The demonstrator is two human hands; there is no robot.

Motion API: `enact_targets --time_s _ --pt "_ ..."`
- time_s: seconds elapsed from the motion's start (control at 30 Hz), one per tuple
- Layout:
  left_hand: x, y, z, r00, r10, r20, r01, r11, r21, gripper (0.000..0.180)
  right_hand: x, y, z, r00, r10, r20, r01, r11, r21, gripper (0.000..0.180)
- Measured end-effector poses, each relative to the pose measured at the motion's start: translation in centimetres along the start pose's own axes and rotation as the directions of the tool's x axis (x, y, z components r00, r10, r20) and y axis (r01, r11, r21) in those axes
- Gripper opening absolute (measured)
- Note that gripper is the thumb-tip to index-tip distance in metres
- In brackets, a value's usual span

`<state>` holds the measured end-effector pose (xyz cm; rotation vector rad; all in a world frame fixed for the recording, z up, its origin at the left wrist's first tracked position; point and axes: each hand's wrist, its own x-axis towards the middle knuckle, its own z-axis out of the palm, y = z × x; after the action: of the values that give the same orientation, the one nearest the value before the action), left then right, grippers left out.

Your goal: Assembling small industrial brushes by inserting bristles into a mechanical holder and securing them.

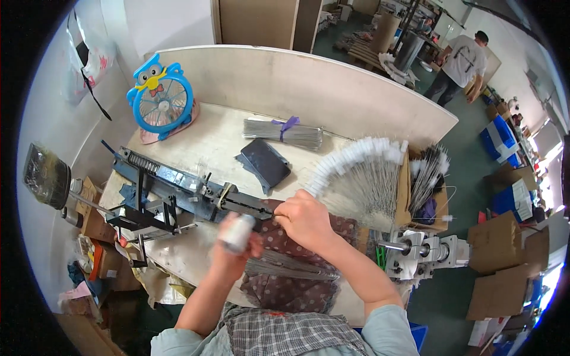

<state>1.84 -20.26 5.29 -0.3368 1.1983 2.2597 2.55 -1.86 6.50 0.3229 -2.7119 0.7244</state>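
Down at the near edge, both forearms rise over a dotted brown cloth (291,285) on the desk (214,148); left hand (234,243), blurred, has its fingers wrapped tight round a white-tipped wire brush (237,232); right hand (306,218) rests closed at the end of the black metal jig (178,187), what it pinches I cannot tell; just beyond it a fan of finished white-tipped brushes (362,172); bare wires (291,267) lie under the wrists; blue owl fan (160,98) well back.
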Motion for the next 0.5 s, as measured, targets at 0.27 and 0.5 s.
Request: enact_targets --time_s 0.27,0.5 --pt "2.4 -2.6 -0.5 0.977 0.211 0.038 -0.088 0.231 0.969 0.051 -0.3 0.1 -1.2 1.0 -0.008 -0.026 0.007 1.0 -0.009 0.01" --pt "2.1 -6.4 1.6 0.99 0.1 -0.099 -0.098 0.995 0.02 0.035 -5.9 0.4 -3.7 0.991 -0.112 -0.068 0.108 0.993 -0.057 0.017"
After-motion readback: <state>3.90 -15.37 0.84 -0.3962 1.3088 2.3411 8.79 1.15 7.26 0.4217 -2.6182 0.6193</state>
